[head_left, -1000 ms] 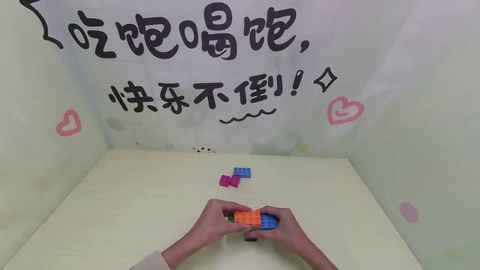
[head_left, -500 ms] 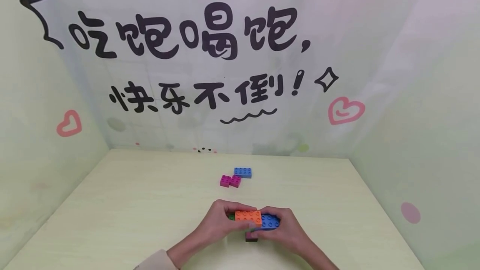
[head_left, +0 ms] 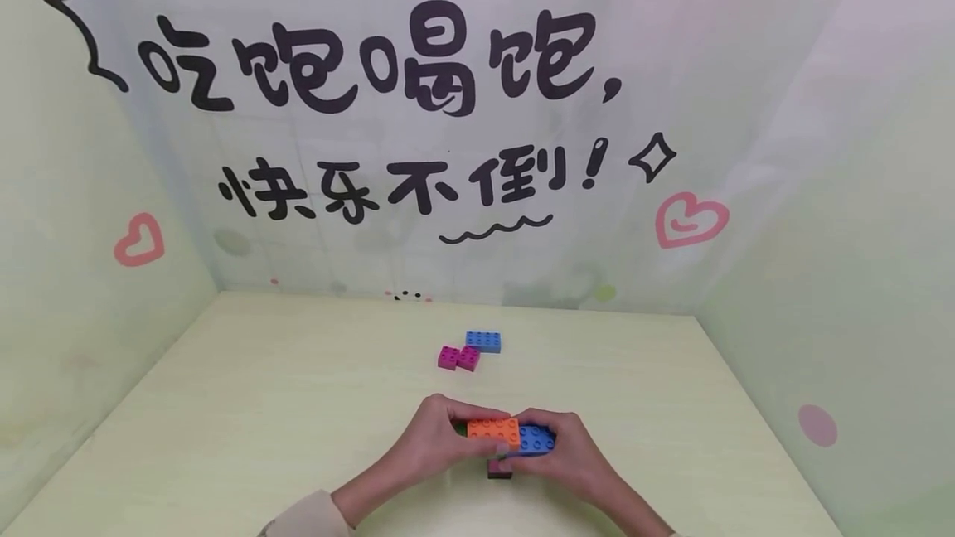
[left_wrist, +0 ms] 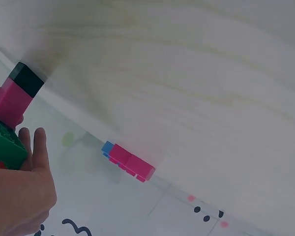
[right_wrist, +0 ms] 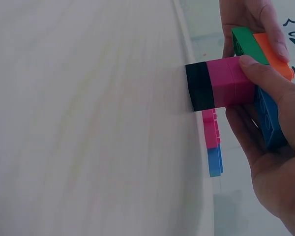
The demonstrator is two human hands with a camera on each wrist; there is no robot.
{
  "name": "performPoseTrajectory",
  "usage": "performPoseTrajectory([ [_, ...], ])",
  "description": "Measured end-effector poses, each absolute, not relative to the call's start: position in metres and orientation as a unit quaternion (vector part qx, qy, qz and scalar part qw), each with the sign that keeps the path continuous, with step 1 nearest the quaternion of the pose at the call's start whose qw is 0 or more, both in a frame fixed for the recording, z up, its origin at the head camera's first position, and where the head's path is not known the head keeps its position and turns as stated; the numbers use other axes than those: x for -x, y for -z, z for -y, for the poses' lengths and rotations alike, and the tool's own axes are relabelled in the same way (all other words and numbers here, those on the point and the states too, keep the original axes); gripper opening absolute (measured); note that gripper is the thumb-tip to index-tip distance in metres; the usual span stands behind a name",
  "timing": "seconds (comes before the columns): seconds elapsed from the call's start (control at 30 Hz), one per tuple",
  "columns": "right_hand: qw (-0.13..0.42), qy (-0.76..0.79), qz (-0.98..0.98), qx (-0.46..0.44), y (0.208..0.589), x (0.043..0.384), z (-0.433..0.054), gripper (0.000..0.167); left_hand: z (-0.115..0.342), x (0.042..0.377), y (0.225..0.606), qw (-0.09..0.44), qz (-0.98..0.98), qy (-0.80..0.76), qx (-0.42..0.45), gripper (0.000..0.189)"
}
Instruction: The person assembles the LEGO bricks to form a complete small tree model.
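In the head view my left hand (head_left: 429,446) pinches an orange toy building brick (head_left: 492,431) between thumb and fingers. It sits above a green brick (right_wrist: 247,43) and meets a blue brick (head_left: 535,440), which my right hand (head_left: 570,450) grips. Beneath, the right wrist view shows stacked pink bricks (right_wrist: 228,82) on a dark brick (right_wrist: 200,87) at the bottom; my right thumb presses the upper pink one. The left wrist view shows the green brick's side beside my left hand (left_wrist: 24,196). How firmly the orange brick sits on its neighbours cannot be seen.
Farther back on the pale tabletop (head_left: 298,404) lie two small magenta bricks (head_left: 458,358) beside another blue brick (head_left: 483,341). Printed walls enclose the table at the back (head_left: 418,263) and on both sides.
The left hand has shifted slightly right with the orange brick, and less of the green brick shows. The right hand keeps its hold, and the loose bricks stay put.
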State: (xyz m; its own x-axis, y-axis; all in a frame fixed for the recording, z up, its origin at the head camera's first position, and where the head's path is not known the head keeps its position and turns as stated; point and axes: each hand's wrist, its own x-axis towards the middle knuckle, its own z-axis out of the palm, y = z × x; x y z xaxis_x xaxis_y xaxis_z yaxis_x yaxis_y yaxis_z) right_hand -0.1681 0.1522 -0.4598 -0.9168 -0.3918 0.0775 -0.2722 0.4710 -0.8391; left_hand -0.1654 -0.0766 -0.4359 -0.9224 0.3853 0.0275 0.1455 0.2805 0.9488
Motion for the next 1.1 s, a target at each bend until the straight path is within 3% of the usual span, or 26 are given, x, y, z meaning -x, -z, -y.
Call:
performPoseTrajectory([
  [0.2,0.054,0.476,-0.844,0.243,0.459,0.176,-0.144,0.039,0.087,0.167,0.435,0.093,-0.798,-0.570,-0.172,0.034],
  [0.43,0.128,0.491,-0.815,0.279,0.432,0.197,-0.154,0.033,0.095,0.168,0.428,0.080,-0.819,-0.537,-0.185,0.036],
  [0.67,-0.005,0.417,-0.855,0.308,0.413,0.260,-0.136,0.023,0.095,0.171,0.421,0.079,-0.833,-0.513,-0.193,0.033],
  [0.83,0.012,0.374,-0.873,0.313,0.431,0.293,-0.111,0.024,0.091,0.167,0.424,0.079,-0.819,-0.533,-0.200,0.033],
  [0.97,0.024,0.341,-0.887,0.310,0.448,0.301,-0.096,0.026,0.088,0.162,0.428,0.086,-0.806,-0.548,-0.207,0.031],
  [1.1,0.004,0.326,-0.893,0.312,0.461,0.301,-0.084,0.029,0.089,0.159,0.431,0.084,-0.803,-0.553,-0.206,0.031],
])
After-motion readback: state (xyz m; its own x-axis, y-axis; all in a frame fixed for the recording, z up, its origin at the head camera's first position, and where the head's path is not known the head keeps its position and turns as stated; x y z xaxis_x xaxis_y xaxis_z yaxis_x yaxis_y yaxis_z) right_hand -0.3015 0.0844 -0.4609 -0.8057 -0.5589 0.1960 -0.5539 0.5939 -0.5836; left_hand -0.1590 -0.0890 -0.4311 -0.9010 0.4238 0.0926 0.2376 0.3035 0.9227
